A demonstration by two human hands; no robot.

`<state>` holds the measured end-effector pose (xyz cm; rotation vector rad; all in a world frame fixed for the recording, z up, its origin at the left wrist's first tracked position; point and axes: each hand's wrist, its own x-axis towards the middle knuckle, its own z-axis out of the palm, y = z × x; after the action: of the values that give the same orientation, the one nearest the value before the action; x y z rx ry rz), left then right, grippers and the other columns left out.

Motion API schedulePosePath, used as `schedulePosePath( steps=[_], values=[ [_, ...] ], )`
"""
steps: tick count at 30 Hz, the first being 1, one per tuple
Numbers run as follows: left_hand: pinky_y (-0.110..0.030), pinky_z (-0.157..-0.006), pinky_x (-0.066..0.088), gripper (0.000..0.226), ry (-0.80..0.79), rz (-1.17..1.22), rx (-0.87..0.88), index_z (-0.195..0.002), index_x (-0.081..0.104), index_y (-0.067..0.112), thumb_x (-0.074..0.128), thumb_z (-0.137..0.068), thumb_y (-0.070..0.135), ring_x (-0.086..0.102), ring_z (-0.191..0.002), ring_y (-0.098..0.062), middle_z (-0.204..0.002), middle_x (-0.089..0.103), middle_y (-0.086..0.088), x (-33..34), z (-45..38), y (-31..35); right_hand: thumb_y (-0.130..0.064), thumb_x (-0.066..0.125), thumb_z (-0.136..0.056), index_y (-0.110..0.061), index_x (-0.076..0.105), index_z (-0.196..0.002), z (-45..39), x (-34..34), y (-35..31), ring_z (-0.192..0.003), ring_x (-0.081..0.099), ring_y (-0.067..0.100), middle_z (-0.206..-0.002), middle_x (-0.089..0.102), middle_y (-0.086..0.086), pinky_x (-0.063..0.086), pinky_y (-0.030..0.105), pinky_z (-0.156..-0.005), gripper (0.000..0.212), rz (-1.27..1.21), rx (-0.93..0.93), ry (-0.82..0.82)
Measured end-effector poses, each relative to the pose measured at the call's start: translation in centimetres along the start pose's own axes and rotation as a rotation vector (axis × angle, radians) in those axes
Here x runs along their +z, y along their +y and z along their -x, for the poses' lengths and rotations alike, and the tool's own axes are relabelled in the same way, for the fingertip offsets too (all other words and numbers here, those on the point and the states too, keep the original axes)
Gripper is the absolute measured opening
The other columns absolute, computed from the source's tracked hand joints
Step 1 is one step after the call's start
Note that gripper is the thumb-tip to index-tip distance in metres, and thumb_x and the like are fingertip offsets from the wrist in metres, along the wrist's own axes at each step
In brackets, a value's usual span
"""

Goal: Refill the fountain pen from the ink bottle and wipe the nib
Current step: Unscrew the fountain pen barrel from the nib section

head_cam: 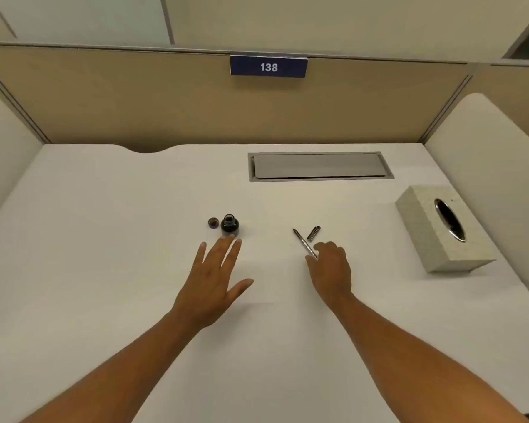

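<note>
A small dark ink bottle stands uncapped on the white desk, its round cap lying just to its left. My left hand is spread flat, fingertips just short of the bottle. A slim silver fountain pen lies with its nib pointing away and to the left. My right hand has thumb and fingers closed on the pen's rear end. The pen's cap lies on the desk beside the nib, to the right.
A pale tissue box with a dark oval slot sits at the right. A grey metal cable hatch is set into the desk at the back. Beige partition walls with a blue "138" sign enclose the desk.
</note>
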<state>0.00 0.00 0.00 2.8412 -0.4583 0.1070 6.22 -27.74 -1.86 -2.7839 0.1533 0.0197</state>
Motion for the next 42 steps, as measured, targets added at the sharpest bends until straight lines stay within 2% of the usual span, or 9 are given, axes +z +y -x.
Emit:
schedulePosePath(
  steps=[7,11,14,18,26,30,32,35,42],
  values=[
    [-0.041,-0.125,0.031,0.064,-0.011,0.243,-0.207,-0.160,0.042,0.015,0.058,-0.105,0.043,0.037,-0.155,-0.027,-0.168,0.039,-0.008,1.4,-0.4,2.0,-0.006,0.067,-0.092,-0.009,0.068,-0.094,-0.4,1.3,1.2,-0.084,0.066,0.027,-0.087,0.070,0.004,0.055,0.038,-0.072,0.004,-0.276,0.074,0.006],
    [-0.033,-0.100,0.054,0.041,-0.011,0.590,-0.433,-0.140,0.065,0.017,0.069,-0.101,0.032,0.065,-0.118,-0.016,-0.137,0.065,0.002,1.8,-1.3,3.1,-0.006,0.077,-0.085,-0.017,0.072,-0.084,0.8,1.5,0.8,-0.065,0.065,0.016,-0.066,0.068,-0.005,0.050,0.023,-0.063,0.013,-0.554,0.163,0.004],
    [-0.024,-0.085,0.059,0.038,-0.007,0.926,-0.680,-0.128,0.074,0.018,0.076,-0.095,0.037,0.074,-0.093,-0.010,-0.114,0.077,0.006,1.8,-2.3,4.0,-0.015,0.082,-0.081,-0.029,0.073,-0.079,3.1,1.6,-0.5,-0.066,0.068,0.005,-0.068,0.071,-0.010,0.048,0.009,-0.060,0.017,-0.699,0.151,-0.049],
    [-0.030,-0.078,0.064,0.029,0.005,1.329,-0.888,-0.114,0.082,0.018,0.081,-0.091,0.036,0.080,-0.093,-0.019,-0.112,0.081,-0.003,1.8,-3.3,4.7,-0.020,0.084,-0.081,-0.033,0.073,-0.080,6.0,1.4,-2.2,-0.072,0.070,0.001,-0.079,0.074,-0.021,0.048,0.005,-0.062,0.018,-0.771,0.099,-0.102],
    [-0.026,-0.074,0.062,0.014,0.067,1.515,-0.878,-0.096,0.085,0.011,0.078,-0.095,0.022,0.078,-0.083,-0.017,-0.091,0.083,-0.003,0.9,-3.3,5.3,-0.019,0.085,-0.083,-0.033,0.074,-0.087,7.8,-0.1,-3.7,-0.081,0.071,0.004,-0.087,0.075,-0.021,0.053,0.010,-0.067,0.018,-0.843,0.064,-0.182],
    [-0.028,-0.076,0.061,0.017,0.051,1.565,-0.837,-0.096,0.084,0.010,0.073,-0.099,0.022,0.076,-0.084,-0.015,-0.092,0.081,-0.003,0.1,-3.1,5.3,-0.032,0.069,-0.099,-0.032,0.074,-0.100,7.7,-0.8,-3.8,-0.081,0.073,0.008,-0.093,0.076,-0.014,0.058,0.022,-0.069,0.005,-0.934,0.114,-0.390],
    [-0.028,-0.076,0.061,0.018,0.029,1.579,-0.812,-0.097,0.083,0.010,0.070,-0.101,0.022,0.076,-0.087,-0.015,-0.093,0.080,-0.003,-0.2,-3.0,5.4,-0.030,0.053,-0.108,-0.025,0.077,-0.103,7.8,-1.0,-3.8,-0.074,0.071,0.012,-0.087,0.078,-0.005,0.055,0.027,-0.066,0.024,-0.974,0.112,-0.509],
    [-0.030,-0.079,0.063,0.019,0.009,1.601,-0.799,-0.101,0.082,0.008,0.066,-0.103,0.020,0.077,-0.094,-0.018,-0.096,0.081,-0.005,-0.4,-2.8,5.5,-0.030,0.048,-0.110,-0.019,0.079,-0.100,8.1,-1.2,-4.1,-0.060,0.057,0.007,-0.070,0.069,-0.004,0.049,0.021,-0.059,0.034,-0.999,0.117,-0.625],
    [-0.035,-0.081,0.065,0.019,0.073,1.648,-0.794,-0.100,0.081,0.002,0.069,-0.102,0.017,0.080,-0.104,-0.029,-0.099,0.082,-0.012,-0.6,-2.6,5.8,-0.026,0.058,-0.106,-0.021,0.080,-0.089,8.4,-1.5,-4.4,-0.058,0.057,0.004,-0.069,0.072,-0.005,0.051,0.020,-0.060,0.029,-0.955,0.094,-0.502]
  ],
)
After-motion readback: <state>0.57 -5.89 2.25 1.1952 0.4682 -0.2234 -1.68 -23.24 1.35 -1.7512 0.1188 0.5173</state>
